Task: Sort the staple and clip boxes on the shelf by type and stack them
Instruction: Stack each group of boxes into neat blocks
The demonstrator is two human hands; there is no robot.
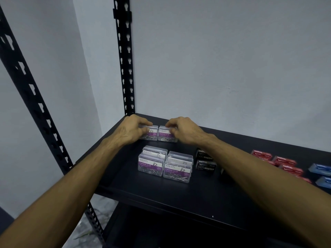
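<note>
On the black shelf [146, 187], two clear paper clip boxes with purple labels stand side by side near the back left corner. My left hand [133, 130] grips the left paper clip box [152, 135] and my right hand [184, 130] grips the right paper clip box [165, 135]. Both boxes rest on the shelf. Closer to me stand several more paper clip boxes in two rows [151, 164] [177, 171]. Right of them are black staple boxes [206, 165], partly hidden by my right forearm, then red staple boxes [283, 161] and blue staple boxes [320, 169].
A black slotted upright post [125, 68] rises at the shelf's back left corner and another post [30, 90] at the front left. A pale wall stands right behind the shelf. A lower shelf level shows dimly beneath.
</note>
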